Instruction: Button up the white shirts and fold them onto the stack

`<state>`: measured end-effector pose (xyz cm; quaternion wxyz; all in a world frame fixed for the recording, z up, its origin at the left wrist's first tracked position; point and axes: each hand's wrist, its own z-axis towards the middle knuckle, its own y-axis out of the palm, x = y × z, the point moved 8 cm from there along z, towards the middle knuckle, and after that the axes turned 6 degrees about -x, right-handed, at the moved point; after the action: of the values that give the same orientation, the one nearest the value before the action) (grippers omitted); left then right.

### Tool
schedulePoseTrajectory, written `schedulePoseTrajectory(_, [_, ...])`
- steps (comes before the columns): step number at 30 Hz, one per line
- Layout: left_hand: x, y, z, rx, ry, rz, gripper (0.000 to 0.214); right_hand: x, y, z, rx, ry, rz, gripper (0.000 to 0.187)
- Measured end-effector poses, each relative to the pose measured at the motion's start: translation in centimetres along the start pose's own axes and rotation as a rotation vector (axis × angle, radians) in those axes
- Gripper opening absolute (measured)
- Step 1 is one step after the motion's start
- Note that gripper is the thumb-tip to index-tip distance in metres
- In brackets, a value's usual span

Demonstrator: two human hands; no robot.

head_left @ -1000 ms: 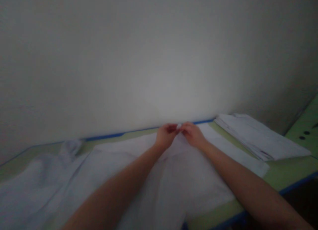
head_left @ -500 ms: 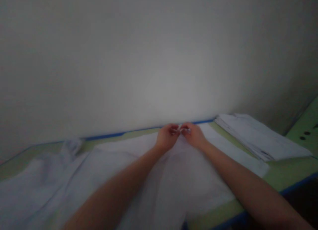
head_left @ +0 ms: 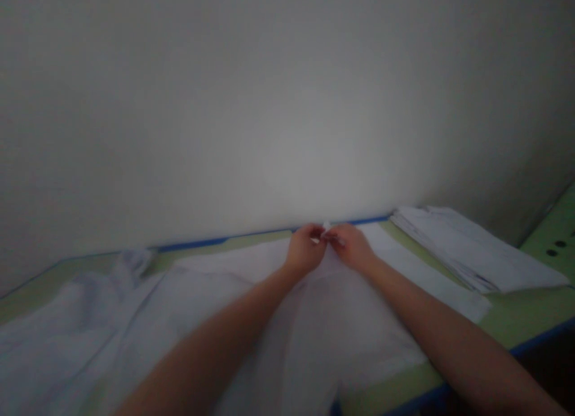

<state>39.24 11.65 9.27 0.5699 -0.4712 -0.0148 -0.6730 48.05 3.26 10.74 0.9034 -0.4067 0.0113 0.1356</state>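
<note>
A white garment lies spread over a green table with a blue edge. Both my arms reach across it to its far edge near the wall. My left hand and my right hand meet there, fingers curled. Together they pinch a small bit of the white cloth between their fingertips. The picture is dim and blurred, so the exact part of the garment they hold cannot be made out.
A stack of folded white cloths lies at the back right of the table. A crumpled white part of the fabric sits at the back left. A plain pale wall rises right behind the table.
Both hands stay at the same spot on the far edge of the cloth; only the fingertips shift slightly against each other.
</note>
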Motion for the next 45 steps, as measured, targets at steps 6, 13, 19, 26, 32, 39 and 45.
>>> schedulePoseTrajectory(6, [0.4,0.2,-0.1,-0.020,0.004,0.014,0.016,-1.3,-0.2,-0.1,0.019,-0.061,-0.136,0.017])
schedulePoseTrajectory(13, [2.7,-0.1,-0.6,-0.110,0.130,0.153,0.017,-0.8,-0.7,-0.2,0.048,0.018,-0.144,0.014])
schedulePoseTrajectory(19, [3.8,-0.4,-1.4,-0.120,0.259,0.173,0.029,-1.4,-1.2,-0.3,0.129,0.027,-0.025,0.012])
schedulePoseTrajectory(26, [3.2,-0.8,-1.5,-0.066,0.241,0.189,0.030,-1.3,-0.7,-0.1,0.063,0.081,-0.017,0.017])
schedulePoseTrajectory(32, [2.4,-1.3,-1.0,-0.003,0.146,0.205,0.020,-1.2,-0.6,0.0,0.061,0.145,-0.081,0.011])
schedulePoseTrajectory(39, [1.8,-0.8,-0.6,-0.032,0.121,0.058,0.015,-1.4,-0.8,0.0,0.077,0.122,-0.052,0.011])
schedulePoseTrajectory(45, [2.5,-1.4,-0.3,-0.028,0.197,0.037,0.012,-0.5,-1.4,-0.4,0.173,0.250,0.091,0.007])
